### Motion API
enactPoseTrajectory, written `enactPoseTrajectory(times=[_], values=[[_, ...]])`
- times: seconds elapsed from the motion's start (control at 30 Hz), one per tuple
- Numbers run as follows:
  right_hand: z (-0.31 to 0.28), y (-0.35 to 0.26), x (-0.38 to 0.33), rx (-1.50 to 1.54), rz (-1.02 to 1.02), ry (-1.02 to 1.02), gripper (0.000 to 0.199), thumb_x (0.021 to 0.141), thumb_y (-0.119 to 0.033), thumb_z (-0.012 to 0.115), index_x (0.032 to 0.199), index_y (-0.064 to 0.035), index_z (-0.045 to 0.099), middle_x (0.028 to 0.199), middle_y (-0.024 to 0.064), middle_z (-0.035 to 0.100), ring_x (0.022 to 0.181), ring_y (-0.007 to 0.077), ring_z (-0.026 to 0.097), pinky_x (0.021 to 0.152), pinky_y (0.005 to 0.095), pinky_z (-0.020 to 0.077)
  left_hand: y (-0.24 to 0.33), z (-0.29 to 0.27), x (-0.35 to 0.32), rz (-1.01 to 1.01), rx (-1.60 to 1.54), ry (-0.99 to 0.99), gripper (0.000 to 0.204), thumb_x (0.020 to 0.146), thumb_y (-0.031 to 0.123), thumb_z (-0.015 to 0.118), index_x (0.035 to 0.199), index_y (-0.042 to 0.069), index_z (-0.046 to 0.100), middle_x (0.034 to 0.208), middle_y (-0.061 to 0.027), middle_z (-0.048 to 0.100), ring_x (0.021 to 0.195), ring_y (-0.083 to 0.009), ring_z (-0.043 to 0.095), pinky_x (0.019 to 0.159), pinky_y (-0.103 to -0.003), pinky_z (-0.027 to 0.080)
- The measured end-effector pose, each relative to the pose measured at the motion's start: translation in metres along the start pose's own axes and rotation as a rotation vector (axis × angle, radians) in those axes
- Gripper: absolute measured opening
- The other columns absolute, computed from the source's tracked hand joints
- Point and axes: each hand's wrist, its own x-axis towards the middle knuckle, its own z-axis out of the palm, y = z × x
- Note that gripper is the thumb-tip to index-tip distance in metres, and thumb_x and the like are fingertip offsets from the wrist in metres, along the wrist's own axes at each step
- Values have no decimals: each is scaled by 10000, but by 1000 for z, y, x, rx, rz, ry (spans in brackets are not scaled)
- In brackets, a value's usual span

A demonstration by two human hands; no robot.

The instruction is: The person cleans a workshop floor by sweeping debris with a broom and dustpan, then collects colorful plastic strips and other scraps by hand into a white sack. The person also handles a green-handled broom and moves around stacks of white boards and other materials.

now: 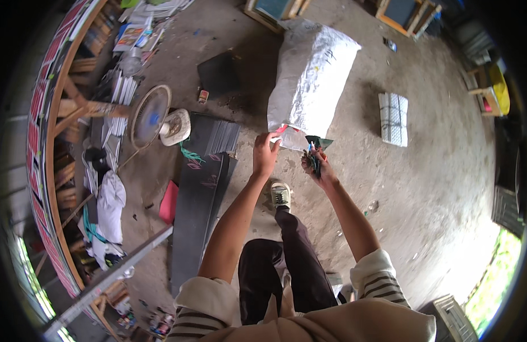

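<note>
A large white woven sack [312, 77], full and bulging, lies on the floor ahead of me, dark marks on its upper side. At its near end my left hand [266, 153] has its fingers closed on the edge of a clear plastic sheet [293, 139] with a bit of red beside it. My right hand [317, 163] is closed round a small bunch of dark and coloured pieces [315, 153], with blue and orange showing; their kind is too small to tell. The bunch is close to the plastic's right edge.
A round fan [151, 118] stands at the left, near long dark boards [198, 194]. A strapped white stack [393, 119] lies to the right. Wooden frames [273, 10] stand at the back. A wooden rack [58, 108] lines the far left, with a metal bar [112, 276] below.
</note>
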Motion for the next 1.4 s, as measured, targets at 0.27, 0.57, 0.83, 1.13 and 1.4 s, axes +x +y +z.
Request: enactPoseTrajectory(times=[0.27, 0.57, 0.83, 1.13, 1.4], values=[[-25, 21, 40, 81, -97, 130, 185, 865, -170, 515, 1027, -111, 450, 771, 26, 521, 639, 134, 543, 576, 262, 480, -45, 57, 46, 254, 156, -410, 421, 641, 14, 660, 1004, 97, 464, 988, -100, 413, 933, -287, 459, 794, -376, 401], [-39, 53, 57, 212, -231, 242, 136, 856, -179, 531, 874, -74, 445, 717, 57, 518, 609, 162, 542, 534, 252, 480, -58, 96, 81, 534, 72, -462, 177, 734, 82, 605, 863, 55, 487, 822, -84, 506, 809, -272, 504, 663, -353, 424], [38, 19, 2, 199, -311, 175, 147, 846, -186, 545, 911, -87, 459, 699, 52, 541, 561, 160, 557, 502, 254, 485, 31, 69, 147, 423, -230, -296, 127, 821, 117, 479, 754, 20, 434, 703, -148, 497, 680, -335, 503, 610, -410, 391], [153, -83, -111, 82, -543, 221, 229, 825, -184, 573, 1005, -63, 500, 816, 63, 591, 633, 158, 595, 517, 262, 519, 202, -4, 184, 326, -279, -222, 159, 871, 182, 420, 831, 30, 392, 714, -181, 489, 693, -378, 491, 603, -409, 379], [163, -106, -207, -215, -772, 440, 179, 833, -183, 572, 947, -45, 557, 811, -14, 587, 686, 52, 543, 569, 192, 444, 276, -37, 156, 370, -362, -499, 227, 828, 173, 504, 707, 13, 397, 554, -101, 406, 515, -195, 391, 526, -331, 369]])
